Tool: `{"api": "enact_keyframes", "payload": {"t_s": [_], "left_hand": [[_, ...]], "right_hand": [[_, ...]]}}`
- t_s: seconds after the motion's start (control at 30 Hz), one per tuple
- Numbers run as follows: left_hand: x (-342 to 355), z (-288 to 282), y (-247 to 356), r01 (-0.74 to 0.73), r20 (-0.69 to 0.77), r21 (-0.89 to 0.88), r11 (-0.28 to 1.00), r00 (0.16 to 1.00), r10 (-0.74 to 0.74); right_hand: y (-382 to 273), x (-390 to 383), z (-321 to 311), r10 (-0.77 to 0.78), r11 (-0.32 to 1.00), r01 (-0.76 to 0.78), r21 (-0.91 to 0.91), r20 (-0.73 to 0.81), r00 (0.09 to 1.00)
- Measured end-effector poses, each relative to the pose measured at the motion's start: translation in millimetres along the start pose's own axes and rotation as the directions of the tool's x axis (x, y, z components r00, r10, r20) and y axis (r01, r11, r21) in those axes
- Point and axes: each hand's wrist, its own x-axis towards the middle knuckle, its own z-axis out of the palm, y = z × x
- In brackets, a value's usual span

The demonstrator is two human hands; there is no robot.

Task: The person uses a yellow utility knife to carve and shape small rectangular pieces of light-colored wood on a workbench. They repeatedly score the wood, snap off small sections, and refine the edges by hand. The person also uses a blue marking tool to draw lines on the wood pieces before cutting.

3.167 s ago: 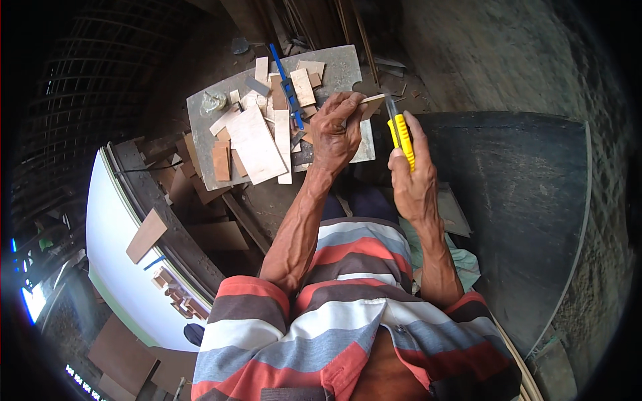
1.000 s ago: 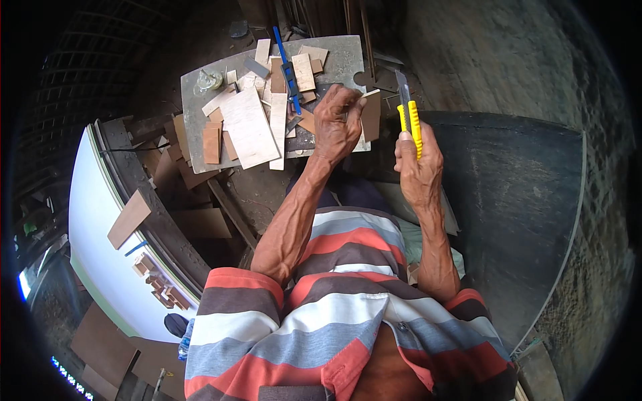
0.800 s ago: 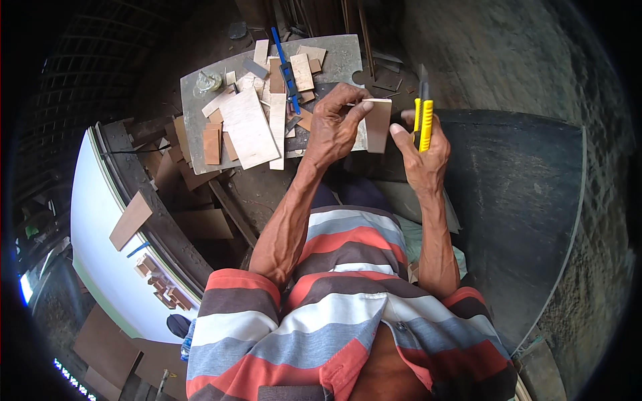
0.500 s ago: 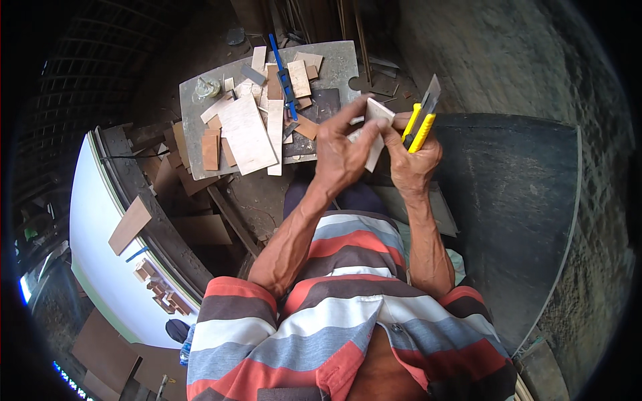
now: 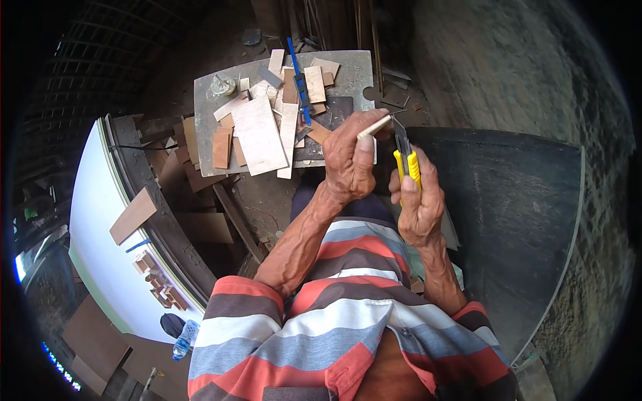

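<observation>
My left hand (image 5: 351, 157) is closed round a small pale wooden piece (image 5: 374, 127), which shows edge-on beyond my thumb. In my right hand (image 5: 421, 204) is a yellow utility knife (image 5: 408, 167), its dark blade (image 5: 400, 136) extended up toward the piece's far end. The blade tip lies at or very near that end; whether it touches I cannot tell. Behind my hands, a low table (image 5: 207, 115) carries a large pale wood sheet (image 5: 259, 137), several smaller brown and pale pieces, and a blue sliding measuring tool (image 5: 300, 83).
A glass jar (image 5: 223, 85) stands at the table's far left. On the left, a white panel (image 5: 100, 220) holds small brown wooden blocks (image 5: 159, 284) and a thin board (image 5: 132, 215). A water bottle (image 5: 185, 339) lies beside it. To the right is a large dark panel (image 5: 521, 227).
The wooden piece has turned from its broad face to its edge. My right hand has come away from it, and the knife blade has swung over to its far end.
</observation>
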Motion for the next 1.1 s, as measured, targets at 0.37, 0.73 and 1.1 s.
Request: {"api": "enact_keyframes", "payload": {"t_s": [0.37,0.73,1.1], "left_hand": [[16.2,-10.7,-5.7,-0.364,0.063,0.177,0.914,0.931,0.359],[21.2,-14.5,-4.7,-0.425,0.126,0.192,0.884,0.904,0.408],[16.7,-16.0,-3.4,-0.331,0.156,0.107,0.938,0.937,0.313]], "right_hand": [[13.2,-19.9,-3.3,-0.058,0.990,0.063,-0.125,0.041,0.997],[22.4,-17.3,-8.6,-0.136,0.980,0.146,-0.139,0.077,0.988],[12.9,-14.7,0.3,-0.087,0.959,0.099,-0.264,0.058,0.995]]}}
